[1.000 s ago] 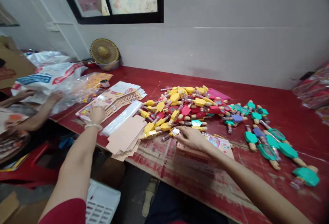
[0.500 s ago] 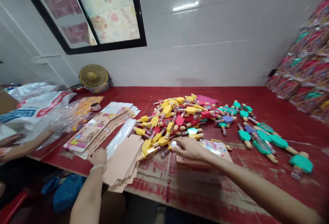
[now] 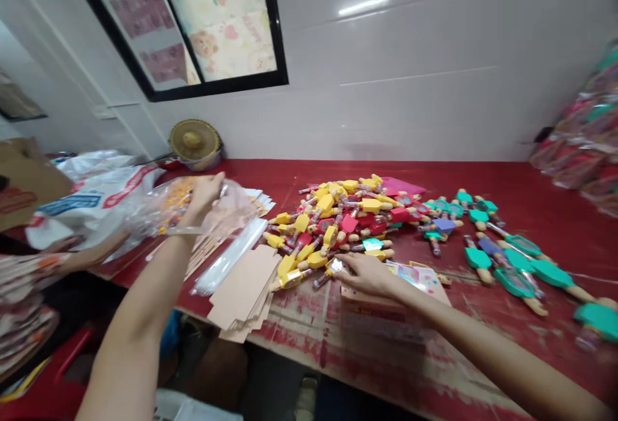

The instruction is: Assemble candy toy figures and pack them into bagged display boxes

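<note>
Left hand (image 3: 207, 190) on clear bag's (image 3: 232, 212) edge

labels: none legible; blue-and-red print on white sack (image 3: 70, 205): too blurred

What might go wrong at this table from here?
The left hand grips a clear plastic bag, and its forearm lies beside a stack of flat tan cardboard blanks near the red table's front edge, so a careless move might knock them off. The right hand rests against a loose heap of yellow and red toys with clear tubes, which might slide apart if nudged.
</note>
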`<state>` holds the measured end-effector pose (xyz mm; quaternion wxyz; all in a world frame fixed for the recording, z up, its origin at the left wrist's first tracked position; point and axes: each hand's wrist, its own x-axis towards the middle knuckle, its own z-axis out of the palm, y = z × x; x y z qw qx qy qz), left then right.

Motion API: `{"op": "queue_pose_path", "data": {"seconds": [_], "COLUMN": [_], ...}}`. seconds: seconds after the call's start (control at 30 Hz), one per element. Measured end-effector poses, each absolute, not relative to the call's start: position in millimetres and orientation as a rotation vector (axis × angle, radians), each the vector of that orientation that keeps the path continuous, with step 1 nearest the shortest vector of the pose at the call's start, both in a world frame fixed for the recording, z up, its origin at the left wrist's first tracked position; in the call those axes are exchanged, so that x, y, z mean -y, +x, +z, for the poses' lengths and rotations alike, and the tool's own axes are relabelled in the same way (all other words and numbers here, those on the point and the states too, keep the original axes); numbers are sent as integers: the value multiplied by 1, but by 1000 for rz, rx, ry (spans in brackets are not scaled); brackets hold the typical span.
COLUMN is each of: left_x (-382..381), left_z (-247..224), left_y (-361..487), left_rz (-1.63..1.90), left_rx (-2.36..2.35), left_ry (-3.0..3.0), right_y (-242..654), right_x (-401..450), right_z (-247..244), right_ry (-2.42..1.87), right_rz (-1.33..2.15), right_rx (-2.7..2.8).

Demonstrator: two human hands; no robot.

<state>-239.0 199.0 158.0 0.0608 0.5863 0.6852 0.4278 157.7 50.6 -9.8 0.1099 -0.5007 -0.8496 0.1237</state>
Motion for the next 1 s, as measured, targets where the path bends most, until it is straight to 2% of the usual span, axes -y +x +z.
{"op": "queue_pose_path", "data": {"seconds": [0.13, 0.3, 0.37, 0.53, 0.6, 0.7, 0.83, 1.0], "left_x": [-171, -114, -100, -74, -62, -48, -46, -30], "left_z": [196, 221, 227, 249, 259, 266, 270, 276], "left_y": [-159, -91, -95, -140, -144, -122, -93, -112], "left_rz": [1349, 1276, 1223, 947, 1003, 981, 1275, 1540], "left_rx": [-1684, -1516, -1623, -2276, -2101, -1592, -1353, -1357], "left_ry": [1733, 1798, 1935, 2374, 2572, 2675, 2304, 2054], "right_y": [127, 67, 59, 84, 94, 97, 95, 126], "right_x": [-43, -44, -51, -71, -80, -87, -75, -44], "right_z": [3, 45, 65, 131, 166, 218, 260, 271], "right_ry": [-1575, -1251, -1164, -1112, -1115, -1085, -888, -838], "right_rz": [48, 289, 306, 353, 349, 316, 380, 632], "right_rx": [2239, 1952, 1849, 1775, 1864, 2065, 2155, 2270]}}
